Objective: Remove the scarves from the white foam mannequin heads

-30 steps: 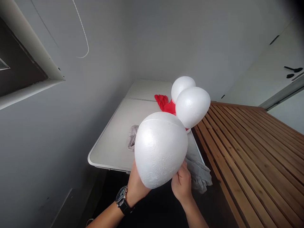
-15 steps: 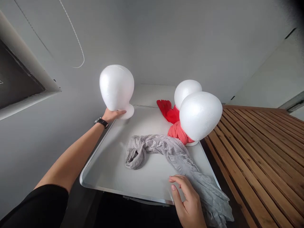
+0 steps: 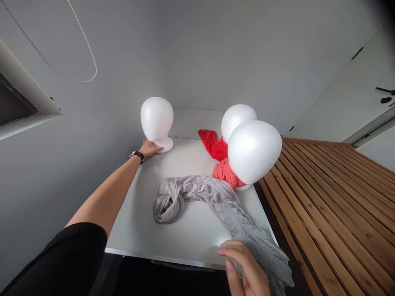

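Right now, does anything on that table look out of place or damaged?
The grey scarf looks a little untidy: it lies loose, with one end trailing past the near right corner of the table. Nothing looks spilled or broken.

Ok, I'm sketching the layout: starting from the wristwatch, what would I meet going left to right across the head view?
Wristwatch, bare-necked dummy head, red scarf, nearest dummy head, wooden slats.
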The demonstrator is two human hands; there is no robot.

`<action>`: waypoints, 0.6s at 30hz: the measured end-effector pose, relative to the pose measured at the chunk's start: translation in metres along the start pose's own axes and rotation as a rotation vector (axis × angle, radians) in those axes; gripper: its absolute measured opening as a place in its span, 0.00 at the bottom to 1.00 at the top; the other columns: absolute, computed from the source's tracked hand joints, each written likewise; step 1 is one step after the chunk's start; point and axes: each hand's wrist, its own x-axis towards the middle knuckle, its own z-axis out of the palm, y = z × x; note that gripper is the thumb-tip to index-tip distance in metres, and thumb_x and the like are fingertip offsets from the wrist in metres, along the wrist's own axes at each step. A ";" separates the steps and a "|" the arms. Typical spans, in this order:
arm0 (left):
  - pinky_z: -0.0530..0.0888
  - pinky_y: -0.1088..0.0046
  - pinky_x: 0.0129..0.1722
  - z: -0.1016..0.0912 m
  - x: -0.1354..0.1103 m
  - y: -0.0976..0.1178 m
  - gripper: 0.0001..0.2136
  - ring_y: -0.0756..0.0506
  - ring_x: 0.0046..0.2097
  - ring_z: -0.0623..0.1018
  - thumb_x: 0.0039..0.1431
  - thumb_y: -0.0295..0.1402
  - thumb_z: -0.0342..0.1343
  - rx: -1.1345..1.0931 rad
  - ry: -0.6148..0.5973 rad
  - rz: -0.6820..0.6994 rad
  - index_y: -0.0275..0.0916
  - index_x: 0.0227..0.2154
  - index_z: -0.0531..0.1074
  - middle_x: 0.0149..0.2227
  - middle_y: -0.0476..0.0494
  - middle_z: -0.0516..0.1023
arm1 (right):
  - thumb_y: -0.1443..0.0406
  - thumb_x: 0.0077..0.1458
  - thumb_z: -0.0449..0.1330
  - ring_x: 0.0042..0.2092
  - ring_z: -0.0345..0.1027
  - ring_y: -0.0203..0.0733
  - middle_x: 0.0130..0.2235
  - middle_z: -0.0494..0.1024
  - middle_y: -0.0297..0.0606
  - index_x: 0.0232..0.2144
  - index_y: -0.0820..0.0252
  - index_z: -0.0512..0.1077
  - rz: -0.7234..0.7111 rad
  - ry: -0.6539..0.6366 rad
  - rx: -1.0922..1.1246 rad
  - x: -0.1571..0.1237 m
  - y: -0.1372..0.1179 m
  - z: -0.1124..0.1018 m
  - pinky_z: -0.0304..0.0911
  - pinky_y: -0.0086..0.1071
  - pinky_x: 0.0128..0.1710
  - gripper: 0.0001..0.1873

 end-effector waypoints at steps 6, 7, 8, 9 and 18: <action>0.53 0.46 0.74 -0.027 -0.071 -0.014 0.49 0.27 0.76 0.51 0.61 0.49 0.67 0.149 -0.119 0.138 0.27 0.72 0.48 0.73 0.19 0.53 | 0.55 0.60 0.67 0.60 0.72 0.63 0.58 0.76 0.52 0.61 0.51 0.70 0.112 0.206 -0.104 0.051 0.005 -0.068 0.72 0.58 0.56 0.28; 0.53 0.46 0.75 -0.030 -0.092 -0.012 0.47 0.28 0.76 0.51 0.63 0.50 0.64 0.154 -0.138 0.163 0.28 0.73 0.48 0.73 0.20 0.53 | 0.53 0.59 0.69 0.63 0.70 0.63 0.61 0.74 0.54 0.64 0.53 0.65 0.074 0.231 -0.105 0.072 0.012 -0.077 0.70 0.58 0.58 0.35; 0.53 0.46 0.75 -0.032 -0.114 -0.008 0.44 0.28 0.76 0.53 0.65 0.51 0.61 0.161 -0.153 0.187 0.30 0.73 0.50 0.73 0.22 0.53 | 0.52 0.57 0.71 0.66 0.67 0.63 0.64 0.70 0.56 0.68 0.53 0.60 0.037 0.257 -0.125 0.094 0.019 -0.083 0.68 0.59 0.61 0.43; 0.55 0.46 0.75 -0.033 -0.139 -0.001 0.42 0.29 0.75 0.56 0.66 0.51 0.59 0.165 -0.155 0.208 0.31 0.72 0.52 0.72 0.23 0.55 | 0.51 0.54 0.72 0.69 0.62 0.64 0.68 0.65 0.57 0.71 0.53 0.55 0.017 0.277 -0.162 0.117 0.025 -0.087 0.65 0.60 0.63 0.50; 0.64 0.46 0.73 0.004 -0.317 0.065 0.24 0.33 0.77 0.57 0.74 0.42 0.53 0.166 -0.150 0.500 0.45 0.68 0.64 0.74 0.34 0.57 | 0.48 0.39 0.77 0.73 0.49 0.71 0.75 0.46 0.58 0.77 0.50 0.39 0.197 0.400 -0.334 0.243 0.019 -0.037 0.55 0.61 0.68 0.74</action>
